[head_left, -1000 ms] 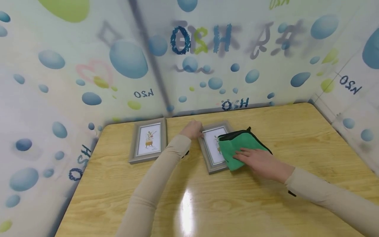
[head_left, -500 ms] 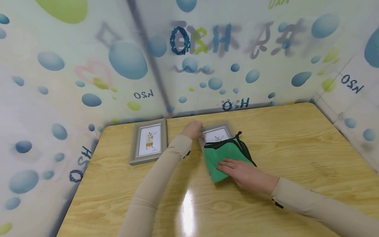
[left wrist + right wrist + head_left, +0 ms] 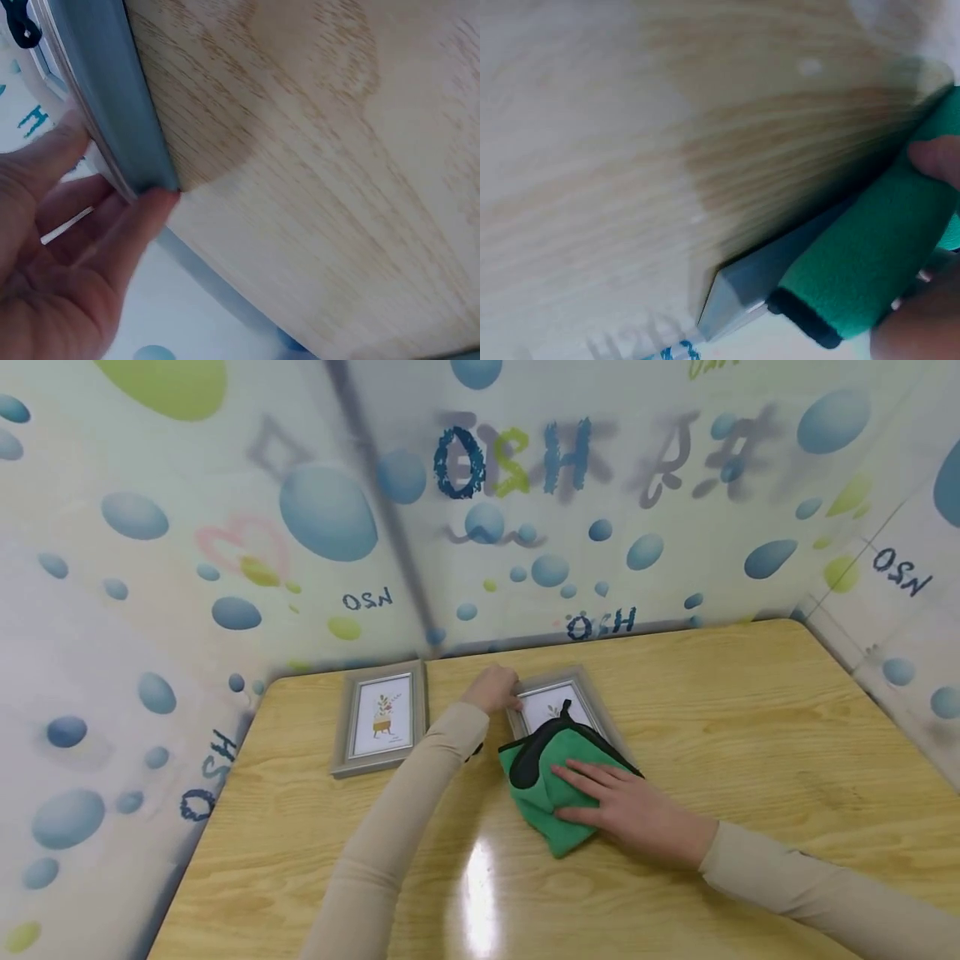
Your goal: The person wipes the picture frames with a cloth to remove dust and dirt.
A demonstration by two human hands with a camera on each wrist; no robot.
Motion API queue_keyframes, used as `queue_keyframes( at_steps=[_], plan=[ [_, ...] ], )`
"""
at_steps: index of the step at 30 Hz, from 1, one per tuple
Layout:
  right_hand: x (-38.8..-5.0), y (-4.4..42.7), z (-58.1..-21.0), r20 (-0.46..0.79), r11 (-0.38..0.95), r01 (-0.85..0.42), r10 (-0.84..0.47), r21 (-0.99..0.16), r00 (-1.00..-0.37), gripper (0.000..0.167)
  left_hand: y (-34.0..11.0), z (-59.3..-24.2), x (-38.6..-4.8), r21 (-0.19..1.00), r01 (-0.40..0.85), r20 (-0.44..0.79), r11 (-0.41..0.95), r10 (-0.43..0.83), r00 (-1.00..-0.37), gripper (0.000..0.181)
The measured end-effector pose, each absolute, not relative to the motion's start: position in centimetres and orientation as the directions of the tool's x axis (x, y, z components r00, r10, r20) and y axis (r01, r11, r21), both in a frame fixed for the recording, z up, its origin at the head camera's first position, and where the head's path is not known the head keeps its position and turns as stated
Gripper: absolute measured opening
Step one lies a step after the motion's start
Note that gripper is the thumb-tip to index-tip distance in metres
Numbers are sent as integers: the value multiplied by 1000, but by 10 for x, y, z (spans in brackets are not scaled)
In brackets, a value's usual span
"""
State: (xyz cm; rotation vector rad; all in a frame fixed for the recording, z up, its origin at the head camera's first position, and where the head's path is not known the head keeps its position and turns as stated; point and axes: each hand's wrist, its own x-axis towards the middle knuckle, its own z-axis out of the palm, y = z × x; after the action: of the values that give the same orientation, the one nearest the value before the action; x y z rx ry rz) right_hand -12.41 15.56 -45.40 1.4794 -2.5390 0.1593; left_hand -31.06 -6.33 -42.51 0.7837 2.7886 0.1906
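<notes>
A grey picture frame (image 3: 555, 693) with a plant drawing lies on the table, its lower part hidden under a green cloth (image 3: 547, 818) with black edging and a small black loop. My left hand (image 3: 492, 688) holds the frame at its upper left corner; in the left wrist view, thumb and fingers pinch the frame's edge (image 3: 120, 97). My right hand (image 3: 637, 810) lies spread on the cloth and presses it over the lower part of the frame. The right wrist view has the cloth (image 3: 877, 247) bulging over the frame's side (image 3: 757, 277).
A second, similar picture frame (image 3: 381, 718) lies to the left, close to my left forearm. The wooden table (image 3: 750, 735) meets a wall (image 3: 675, 485) patterned with blue drops at its back. A bright light reflection (image 3: 478, 893) shows on the tabletop near the front.
My right hand has slid the cloth leftward and toward the front of the frame, uncovering its right side. The cloth's black edge has folded over. My left hand stays at the corner.
</notes>
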Motion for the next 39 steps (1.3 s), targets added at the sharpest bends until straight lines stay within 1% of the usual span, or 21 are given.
queue_keyframes(
  at_steps=[3, 7, 11, 12, 15, 16, 17, 18, 19, 20, 22, 23, 26, 30, 33, 35, 39],
  plan=[
    [-127, 160, -456, 230, 503, -861, -850, 82, -474, 46, -66, -427, -312, 159, 543, -187, 824, 566, -803, 20],
    [-131, 177, -458, 255, 499, -859, -850, 113, -461, 46, -67, -428, -314, 141, 581, -192, 802, 598, -778, 21],
    [-135, 204, -457, 301, 507, -854, -837, 118, -456, 32, -68, -428, -315, 138, 576, -178, 806, 592, -786, 22],
    [-136, 210, -456, 307, 510, -852, -835, 118, -457, 34, -68, -428, -315, 137, 573, -177, 808, 589, -788, 22],
    [-136, 227, -454, 300, 517, -847, -833, 124, -465, 59, -68, -427, -315, 131, 571, -177, 811, 585, -791, 22],
    [-135, 230, -452, 286, 519, -846, -835, 127, -470, 58, -68, -426, -315, 132, 570, -178, 811, 585, -791, 22],
    [-135, 231, -451, 268, 517, -846, -840, 130, -472, 48, -67, -426, -314, 136, 566, -180, 813, 582, -793, 22],
    [-135, 231, -449, 248, 513, -848, -845, 133, -473, 39, -67, -425, -314, 139, 561, -182, 816, 578, -796, 22],
    [-134, 230, -448, 227, 508, -850, -852, 141, -472, 33, -67, -424, -313, 142, 557, -180, 818, 574, -798, 22],
    [-134, 226, -447, 211, 504, -852, -856, 143, -471, 35, -66, -424, -312, 144, 550, -181, 822, 569, -802, 22],
    [-134, 217, -447, 179, 487, -860, -869, 152, -461, 50, -66, -424, -311, 149, 540, -179, 829, 559, -809, 21],
    [-134, 212, -448, 174, 478, -865, -875, 155, -452, 52, -66, -424, -310, 153, 535, -180, 831, 555, -812, 21],
    [-135, 192, -450, 164, 455, -875, -887, 163, -431, 50, -66, -426, -309, 157, 529, -180, 834, 551, -815, 21],
    [-135, 166, -451, 176, 427, -883, -901, 194, -397, 48, -67, -429, -311, 169, 534, -171, 828, 558, -812, 20],
    [-136, 156, -453, 200, 419, -887, -902, 191, -383, 47, -67, -428, -312, 181, 535, -165, 825, 561, -811, 20],
    [-136, 155, -455, 218, 421, -893, -897, 161, -384, 47, -67, -427, -312, 188, 532, -165, 826, 560, -812, 20],
    [-137, 167, -456, 262, 436, -899, -872, 33, -413, 46, -67, -425, -312, 196, 534, -164, 822, 564, -809, 20]
  ],
)
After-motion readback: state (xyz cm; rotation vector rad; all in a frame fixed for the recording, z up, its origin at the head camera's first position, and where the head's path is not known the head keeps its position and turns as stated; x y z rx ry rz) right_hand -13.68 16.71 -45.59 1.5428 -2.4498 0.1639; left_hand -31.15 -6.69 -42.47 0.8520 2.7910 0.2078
